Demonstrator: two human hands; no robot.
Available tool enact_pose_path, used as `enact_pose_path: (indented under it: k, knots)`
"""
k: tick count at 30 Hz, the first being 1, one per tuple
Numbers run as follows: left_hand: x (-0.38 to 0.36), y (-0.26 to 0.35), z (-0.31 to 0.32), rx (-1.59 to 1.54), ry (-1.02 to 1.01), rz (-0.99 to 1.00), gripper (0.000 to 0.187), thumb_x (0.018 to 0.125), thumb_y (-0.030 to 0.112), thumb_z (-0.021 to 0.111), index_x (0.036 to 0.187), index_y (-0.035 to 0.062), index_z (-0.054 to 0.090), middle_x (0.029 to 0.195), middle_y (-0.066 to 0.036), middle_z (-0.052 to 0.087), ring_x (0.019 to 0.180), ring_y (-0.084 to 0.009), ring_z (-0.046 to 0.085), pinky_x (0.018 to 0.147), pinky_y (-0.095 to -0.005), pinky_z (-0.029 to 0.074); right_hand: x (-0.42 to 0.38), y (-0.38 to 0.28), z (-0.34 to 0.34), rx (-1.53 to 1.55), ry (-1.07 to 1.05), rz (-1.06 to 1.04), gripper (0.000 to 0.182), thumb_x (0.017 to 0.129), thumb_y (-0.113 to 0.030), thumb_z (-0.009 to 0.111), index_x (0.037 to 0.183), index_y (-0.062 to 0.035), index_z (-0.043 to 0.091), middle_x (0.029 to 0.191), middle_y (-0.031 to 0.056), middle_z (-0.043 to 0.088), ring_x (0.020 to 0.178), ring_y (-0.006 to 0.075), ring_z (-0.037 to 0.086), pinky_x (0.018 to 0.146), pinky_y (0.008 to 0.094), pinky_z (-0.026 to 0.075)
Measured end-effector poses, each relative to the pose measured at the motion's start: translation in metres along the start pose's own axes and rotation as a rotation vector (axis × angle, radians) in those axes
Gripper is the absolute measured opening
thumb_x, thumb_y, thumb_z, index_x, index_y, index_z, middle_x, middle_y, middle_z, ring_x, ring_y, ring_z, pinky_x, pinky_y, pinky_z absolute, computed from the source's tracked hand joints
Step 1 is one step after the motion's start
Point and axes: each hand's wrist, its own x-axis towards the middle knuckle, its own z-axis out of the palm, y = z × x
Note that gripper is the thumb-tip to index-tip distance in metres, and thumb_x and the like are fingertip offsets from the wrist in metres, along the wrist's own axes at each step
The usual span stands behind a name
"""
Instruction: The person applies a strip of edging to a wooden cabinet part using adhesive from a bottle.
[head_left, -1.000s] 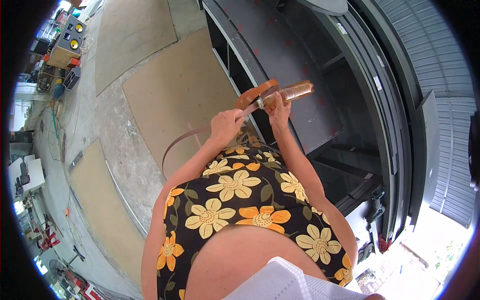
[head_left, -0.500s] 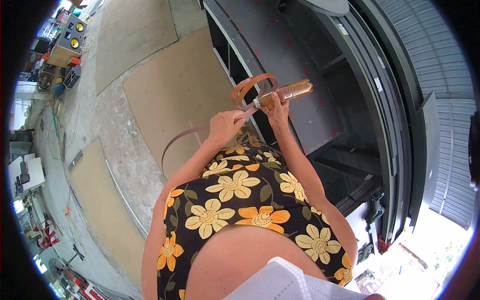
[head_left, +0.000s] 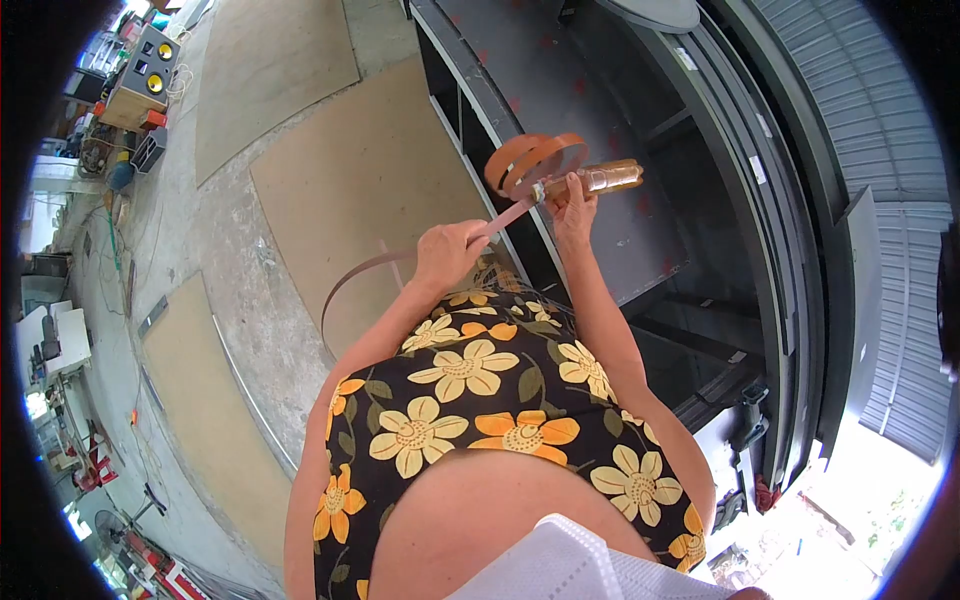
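My right hand [head_left: 573, 212] is closed round a clear plastic bottle [head_left: 617, 177] with brown contents, held nearly level over the dark metal cabinet. The bottle's neck end touches or lies against a long brown strip [head_left: 512, 217]. My left hand [head_left: 446, 252] pinches this strip, which runs taut between the two hands. Beyond the bottle's neck, the strip curls into loose loops [head_left: 515, 165]. Past my left hand, its other end [head_left: 352, 275] curves down towards the floor. My fingers hide the part of the strip inside the left hand.
A large dark metal cabinet frame [head_left: 610, 130] lies open on the right, its near edge beside my right forearm. Flat brown boards [head_left: 370, 160] cover part of the concrete floor. Speakers [head_left: 155, 68] and clutter line the far left.
My right hand has moved right and slightly away from my left hand with the bottle. The strip between the hands is longer, and its loops have shifted right. My left hand has barely moved.
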Motion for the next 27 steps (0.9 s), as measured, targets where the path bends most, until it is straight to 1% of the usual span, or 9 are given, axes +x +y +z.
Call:
enact_pose_path:
  k: [1,6,10,13,16,18,21,24,27]
  knots:
    - [0.0,0.001,0.0,0.001,-0.004,0.01,0.024,0.079,0.025,0.063,0.1,0.0139,0.066,0.081,-0.011,0.065,0.074,-0.0312,0.062,0.065,-0.0386,0.048,0.0,-0.002,0.001,0.01,-0.003,-0.008,0.045,0.078,-0.019,0.068,0.11,-0.0105,0.037,0.097,0.007,0.054,0.08,0.0197,0.061,0.059,0.0363,0.056]
    - [-0.001,0.003,-0.001,-0.002,-0.019,0.044,0.023,0.079,0.025,0.063,0.099,0.0143,0.067,0.082,-0.011,0.065,0.074,-0.0311,0.062,0.065,-0.0384,0.048,0.014,-0.001,-0.006,0.012,0.139,-0.066,0.042,0.077,-0.019,0.069,0.107,-0.0118,0.04,0.091,0.0055,0.055,0.076,0.0185,0.061,0.054,0.0324,0.054]
    - [-0.002,0.006,-0.007,-0.023,-0.002,0.02,0.024,0.078,0.025,0.064,0.099,0.014,0.067,0.081,-0.011,0.066,0.073,-0.0304,0.062,0.065,-0.0373,0.048,0.021,-0.009,-0.008,0.055,0.235,-0.082,0.041,0.076,-0.018,0.069,0.105,-0.0117,0.041,0.084,0.0048,0.056,0.068,0.0185,0.062,0.048,0.0295,0.052]
    - [-0.005,0.007,-0.012,-0.038,-0.023,0.002,0.025,0.078,0.026,0.064,0.1,0.013,0.067,0.081,-0.011,0.065,0.073,-0.0302,0.062,0.065,-0.0365,0.048,0.026,-0.017,-0.016,0.03,0.276,-0.134,0.04,0.076,-0.018,0.069,0.104,-0.0112,0.04,0.083,0.0055,0.057,0.066,0.0182,0.062,0.045,0.0281,0.05]
    - [-0.008,-0.001,-0.013,-0.06,-0.026,0.009,0.026,0.078,0.026,0.063,0.099,0.0119,0.067,0.081,-0.011,0.065,0.073,-0.0302,0.063,0.065,-0.0362,0.048,0.034,-0.025,-0.027,0.073,0.253,-0.145,0.04,0.076,-0.017,0.069,0.104,-0.0109,0.04,0.085,0.0067,0.058,0.066,0.0186,0.062,0.045,0.0279,0.051]
    - [-0.01,-0.006,-0.014,-0.068,-0.017,0.006,0.026,0.079,0.027,0.063,0.099,0.0113,0.066,0.081,-0.011,0.065,0.073,-0.0303,0.063,0.065,-0.0363,0.048,0.032,-0.031,-0.026,0.064,0.204,-0.126,0.043,0.077,-0.017,0.07,0.106,-0.0107,0.039,0.087,0.0081,0.058,0.067,0.0195,0.062,0.049,0.0299,0.053]
    - [-0.012,-0.01,-0.009,-0.078,0.072,0.063,0.02,0.078,0.024,0.062,0.095,0.015,0.066,0.073,-0.01,0.063,0.068,-0.032,0.06,0.059,-0.0391,0.046,0.023,-0.033,-0.026,0.023,0.158,-0.1,0.046,0.077,-0.018,0.07,0.109,-0.0103,0.037,0.092,0.0089,0.057,0.073,0.0202,0.063,0.053,0.0324,0.055]
    - [-0.01,-0.002,-0.017,-0.037,-0.026,0.011,0.025,0.079,0.027,0.063,0.098,0.0112,0.067,0.082,-0.012,0.065,0.074,-0.0301,0.062,0.065,-0.036,0.048,0.014,-0.022,-0.021,-0.005,0.081,-0.047,0.048,0.077,-0.018,0.069,0.112,-0.0101,0.037,0.097,0.0091,0.057,0.079,0.021,0.063,0.058,0.0351,0.056]
    - [-0.01,-0.004,-0.014,-0.049,0.029,0.085,0.024,0.079,0.026,0.063,0.097,0.0103,0.067,0.083,-0.012,0.065,0.074,-0.0304,0.062,0.065,-0.036,0.048,-0.001,-0.014,-0.009,0.007,-0.017,0.011,0.045,0.078,-0.02,0.068,0.112,-0.0097,0.039,0.098,0.0091,0.057,0.082,0.0215,0.063,0.063,0.0377,0.057]
